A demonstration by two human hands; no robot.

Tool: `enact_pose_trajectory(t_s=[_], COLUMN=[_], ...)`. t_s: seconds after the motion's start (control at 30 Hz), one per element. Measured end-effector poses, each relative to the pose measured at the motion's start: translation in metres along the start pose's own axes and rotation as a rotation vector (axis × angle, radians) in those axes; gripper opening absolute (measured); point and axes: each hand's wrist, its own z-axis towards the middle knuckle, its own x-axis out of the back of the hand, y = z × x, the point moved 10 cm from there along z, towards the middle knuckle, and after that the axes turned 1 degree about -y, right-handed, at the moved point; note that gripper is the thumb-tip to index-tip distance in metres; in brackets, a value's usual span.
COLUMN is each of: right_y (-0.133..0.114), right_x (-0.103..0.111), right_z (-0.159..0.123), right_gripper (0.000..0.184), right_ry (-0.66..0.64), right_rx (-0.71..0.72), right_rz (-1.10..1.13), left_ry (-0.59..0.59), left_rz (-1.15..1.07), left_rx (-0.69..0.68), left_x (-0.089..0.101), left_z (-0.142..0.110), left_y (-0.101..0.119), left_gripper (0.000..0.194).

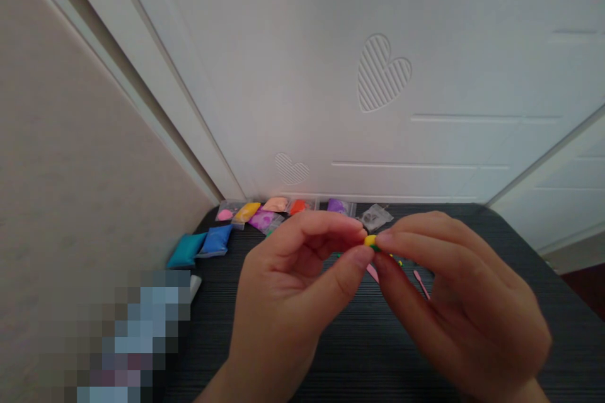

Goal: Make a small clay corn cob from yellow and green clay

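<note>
Left hand [283,289]: loosely curled, thumb and fingertips gripping the yellow-and-green lump [370,241]
Lump: between both hands' fingertips, above the worktop [354,346]
Right hand [466,302]: fingers bent, thumb and forefinger pinching the lump's right side

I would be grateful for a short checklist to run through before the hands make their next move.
1. Yellow-and-green piece supported: ok, at the fingertips of the left hand and right hand.
2. Underside of the piece visible: not ok, fingers cover part of it.
3. Whole pink stick beside the right hand in sight: not ok, its near end meets the hand's outline.
4. Blue bag and teal bag apart from both hands: ok, on the dark tabletop to the left.
5. Number of small yellow bits: cannot tell, the right hand may hide some.
</note>
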Motion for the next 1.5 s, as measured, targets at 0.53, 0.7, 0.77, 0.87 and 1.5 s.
enact_pose_trajectory(t_s=[0.53, 0.7, 0.77, 0.87, 1.5], right_y=[0.003, 0.004, 0.006, 0.007, 0.009], right_x=[-0.001, -0.001, 0.000, 0.002, 0.000], right_z=[-0.003, -0.004, -0.005, -0.006, -0.004], right_gripper=[0.030, 0.034, 0.037, 0.038, 0.036], right_ry=[0.006, 0.006, 0.023, 0.048, 0.056], right_rx=[-0.032, -0.053, -0.074, -0.092, -0.106], right_rz=[-0.042, 0.006, 0.047, 0.090, 0.120], left_ry=[0.030, 0.027, 0.031, 0.042, 0.029], left_rz=[0.019, 0.007, 0.004, 0.004, 0.008], left_rx=[-0.008, -0.014, -0.018, -0.025, -0.130], left_x=[0.002, 0.001, 0.001, 0.002, 0.000], left_z=[-0.001, -0.001, 0.000, -0.001, -0.004], left_y=[0.000, 0.000, 0.001, 0.002, 0.011], left_gripper=[0.014, 0.015, 0.015, 0.016, 0.020])
